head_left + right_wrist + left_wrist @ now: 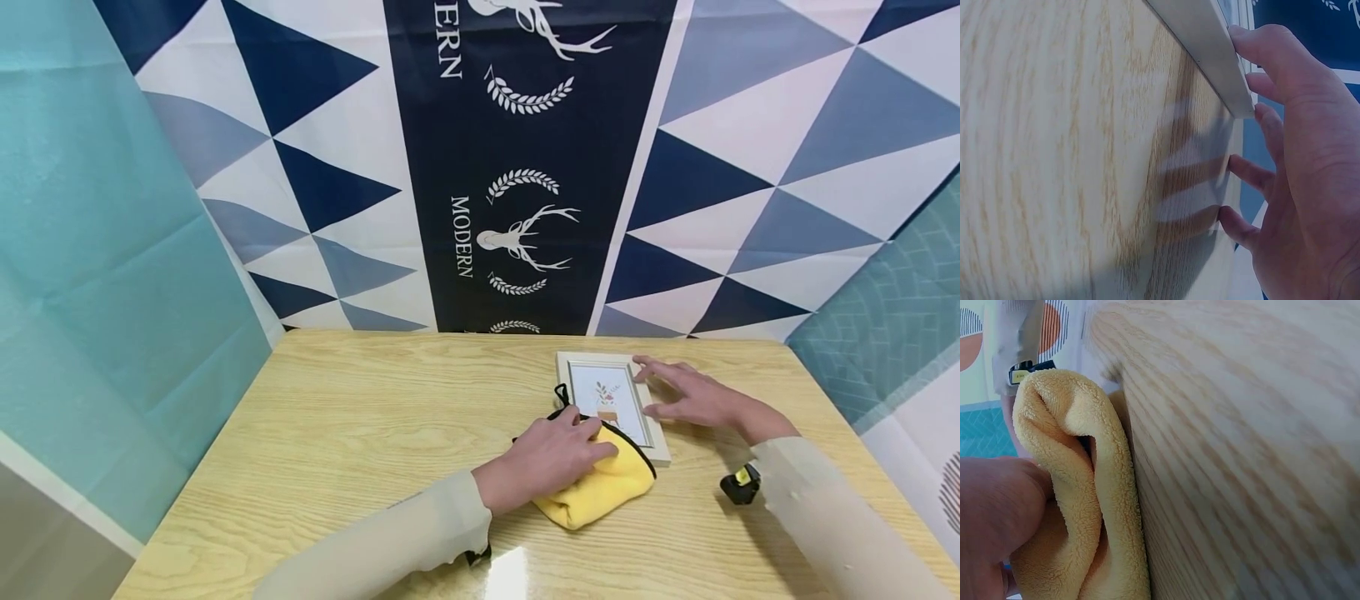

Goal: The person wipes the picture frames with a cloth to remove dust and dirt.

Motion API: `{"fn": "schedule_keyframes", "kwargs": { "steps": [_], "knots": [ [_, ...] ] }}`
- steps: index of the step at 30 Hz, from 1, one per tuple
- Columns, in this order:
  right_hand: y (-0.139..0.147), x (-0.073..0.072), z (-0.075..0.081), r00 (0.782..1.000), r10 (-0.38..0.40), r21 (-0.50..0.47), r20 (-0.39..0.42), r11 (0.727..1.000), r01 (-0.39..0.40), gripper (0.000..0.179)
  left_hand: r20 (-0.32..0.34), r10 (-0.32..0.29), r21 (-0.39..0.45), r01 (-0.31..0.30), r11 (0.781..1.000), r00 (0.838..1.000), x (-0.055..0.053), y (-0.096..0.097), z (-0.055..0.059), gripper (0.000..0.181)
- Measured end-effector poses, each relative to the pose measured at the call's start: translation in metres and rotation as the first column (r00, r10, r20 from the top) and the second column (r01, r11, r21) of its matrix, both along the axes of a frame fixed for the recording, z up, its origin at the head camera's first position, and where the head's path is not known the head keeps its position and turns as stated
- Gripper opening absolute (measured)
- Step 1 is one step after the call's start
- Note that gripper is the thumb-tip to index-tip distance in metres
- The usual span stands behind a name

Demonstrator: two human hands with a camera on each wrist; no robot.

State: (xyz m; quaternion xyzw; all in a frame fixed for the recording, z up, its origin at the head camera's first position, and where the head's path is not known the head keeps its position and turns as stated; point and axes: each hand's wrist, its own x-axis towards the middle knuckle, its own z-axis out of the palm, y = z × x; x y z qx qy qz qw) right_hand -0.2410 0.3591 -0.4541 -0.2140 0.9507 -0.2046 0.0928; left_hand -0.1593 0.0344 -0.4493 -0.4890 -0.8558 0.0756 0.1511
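A cream picture frame (618,396) with a small plant print lies flat on the wooden table. My left hand (551,454) grips a yellow plush cloth (626,483) with black edging, whose upper part overlaps the lower part of the frame. Seen from the left wrist, the cloth (1079,494) is folded in thick layers beside the thumb side of the hand. My right hand (697,398) is at the frame's right side, fingers spread, with thumb and index tips right at the border. In the right wrist view, other fingertips (1227,215) reach down close to the tabletop past the frame's corner.
The wood-grain table (360,417) meets a patterned wall covering (517,167) at its back edge. A black loop (561,392) sticks up from the cloth's edging. A black strap piece with a yellow label (741,483) hangs under the right sleeve.
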Motion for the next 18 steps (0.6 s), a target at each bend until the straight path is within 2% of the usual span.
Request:
{"fn": "schedule_keyframes", "kwargs": {
  "steps": [7, 14, 18],
  "knots": [
    [0.002, 0.001, 0.0, 1.0, 0.015, -0.025, -0.004, 1.0, -0.015, 0.089, 0.017, -0.003, 0.013, 0.003, 1.0, 1.0, 0.0, -0.01, 0.002, 0.027],
    [0.001, 0.001, 0.0, 1.0, 0.009, -0.04, 0.007, 0.999, -0.009, 0.067, 0.033, 0.009, 0.025, -0.009, 1.0, 0.999, -0.001, -0.019, 0.002, 0.03],
    [-0.001, 0.0, 0.0, 1.0, 0.007, -0.041, 0.009, 0.999, -0.006, 0.075, 0.021, 0.005, 0.033, -0.006, 0.999, 1.0, -0.001, -0.022, 0.0, 0.031]
  ]
}}
